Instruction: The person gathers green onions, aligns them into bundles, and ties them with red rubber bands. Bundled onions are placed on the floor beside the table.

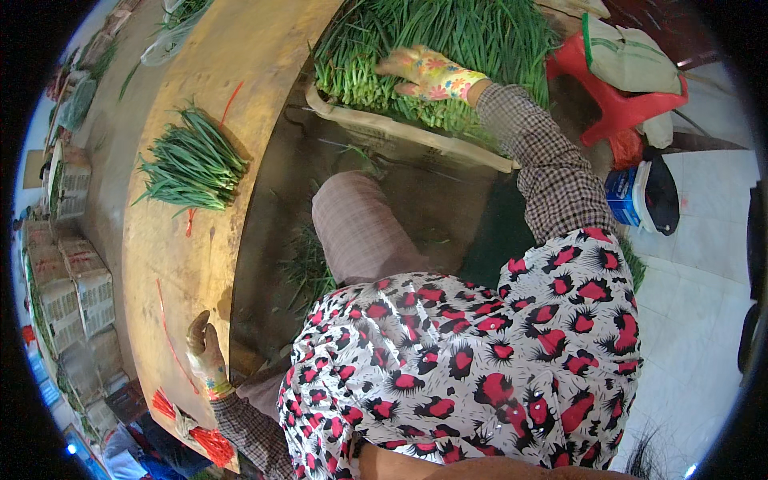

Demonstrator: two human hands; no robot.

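My right hand (pixel 429 75), in a floral-print glove, is over the pale stem ends of a heap of garlic chives (pixel 456 27). Its fingers are extended and slightly blurred; whether they touch the stems is unclear. The chives fill a plastic crate (pixel 384 126) with a tan rim. At lower left, my left hand (pixel 207 351), gloved too, rests at the edge of a wooden table (pixel 198 264), thumb and fingers apart, nothing held. Close to it lies a single red tie (pixel 171 339). Farther up the table, a small bunch of chives (pixel 195 162) lies across a red tie (pixel 231 105).
A bundle of red ties (pixel 207 441) lies at the table's near end. On the right are a red plastic stool (pixel 591 99) carrying a white sack (pixel 630 57), and a blue-and-white bucket (pixel 636 195). Stacked crates (pixel 75 282) stand beyond the table at left. Loose greens (pixel 306 261) litter the floor.
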